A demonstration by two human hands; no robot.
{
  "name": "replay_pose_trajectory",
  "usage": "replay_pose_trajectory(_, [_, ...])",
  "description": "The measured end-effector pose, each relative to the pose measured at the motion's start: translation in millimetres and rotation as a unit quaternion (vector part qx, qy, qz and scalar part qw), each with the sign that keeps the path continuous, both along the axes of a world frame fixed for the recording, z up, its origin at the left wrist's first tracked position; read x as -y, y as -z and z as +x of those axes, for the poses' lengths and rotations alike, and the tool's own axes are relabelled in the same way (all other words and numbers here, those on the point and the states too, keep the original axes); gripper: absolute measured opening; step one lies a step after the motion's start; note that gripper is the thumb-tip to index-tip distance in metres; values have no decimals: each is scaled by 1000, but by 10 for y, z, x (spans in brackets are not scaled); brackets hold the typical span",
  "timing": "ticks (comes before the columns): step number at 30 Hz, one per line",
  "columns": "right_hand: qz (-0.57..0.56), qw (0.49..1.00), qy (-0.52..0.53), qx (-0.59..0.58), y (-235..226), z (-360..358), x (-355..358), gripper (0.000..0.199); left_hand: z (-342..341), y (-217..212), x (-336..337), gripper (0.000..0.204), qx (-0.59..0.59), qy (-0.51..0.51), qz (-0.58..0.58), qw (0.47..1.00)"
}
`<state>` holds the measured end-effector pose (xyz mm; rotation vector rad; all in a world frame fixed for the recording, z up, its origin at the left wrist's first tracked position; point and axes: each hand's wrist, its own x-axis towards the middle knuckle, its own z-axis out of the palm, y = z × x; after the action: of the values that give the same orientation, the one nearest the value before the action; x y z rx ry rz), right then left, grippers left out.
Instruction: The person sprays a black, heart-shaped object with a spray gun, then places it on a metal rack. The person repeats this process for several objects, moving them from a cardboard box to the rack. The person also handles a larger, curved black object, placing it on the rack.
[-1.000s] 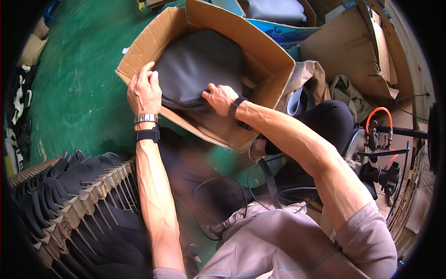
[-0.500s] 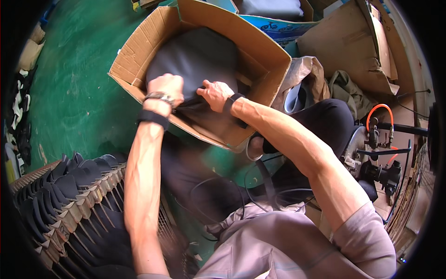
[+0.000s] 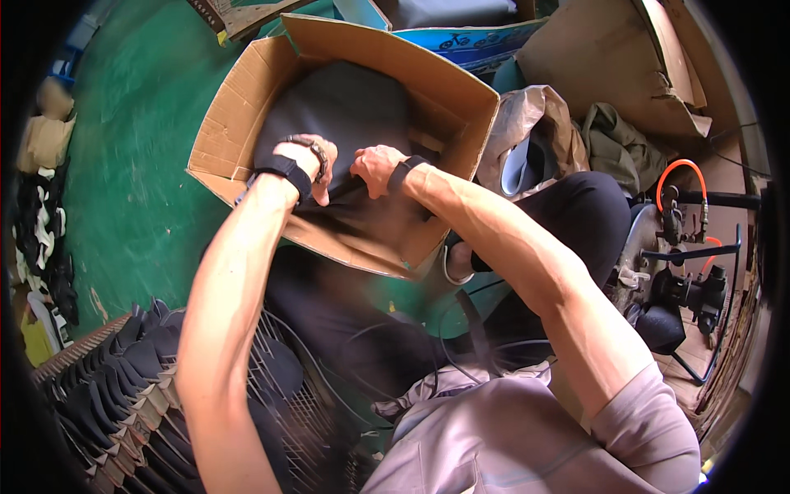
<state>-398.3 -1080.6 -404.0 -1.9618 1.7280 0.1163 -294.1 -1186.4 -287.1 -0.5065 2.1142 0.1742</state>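
An open cardboard box (image 3: pixel 247 107) lies tilted on the green floor, lined with a black plastic bag (image 3: pixel 346 107). My left hand (image 3: pixel 309 165), with a watch and a bracelet on the wrist, grips the bag's near edge inside the box. My right hand (image 3: pixel 374 169), with a dark wristband, pinches the same black edge right beside it. Both hands are close together over the box's near wall. What the bag holds is hidden.
A rack of black pieces in rows (image 3: pixel 107 395) stands at the lower left. A brown paper sack (image 3: pixel 527 132) and flattened cardboard (image 3: pixel 609 66) lie to the right. A machine with an orange hose (image 3: pixel 683 255) sits at the far right. Black cables (image 3: pixel 395 346) cross my lap.
My left hand has moved from the box's left wall to the middle, next to my right hand, and closed on the bag's edge. The box shifted slightly.
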Motion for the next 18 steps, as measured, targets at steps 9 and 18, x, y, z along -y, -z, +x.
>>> replay_pose_trajectory(9, [-17,1000,21,10,-33,-11,-23,43,284,1062,-143,72,-127,43,-7,991])
replay_pose_trajectory(18, [69,990,24,123,-257,-257,-236,104,237,923,-51,53,-134,-79,79,985])
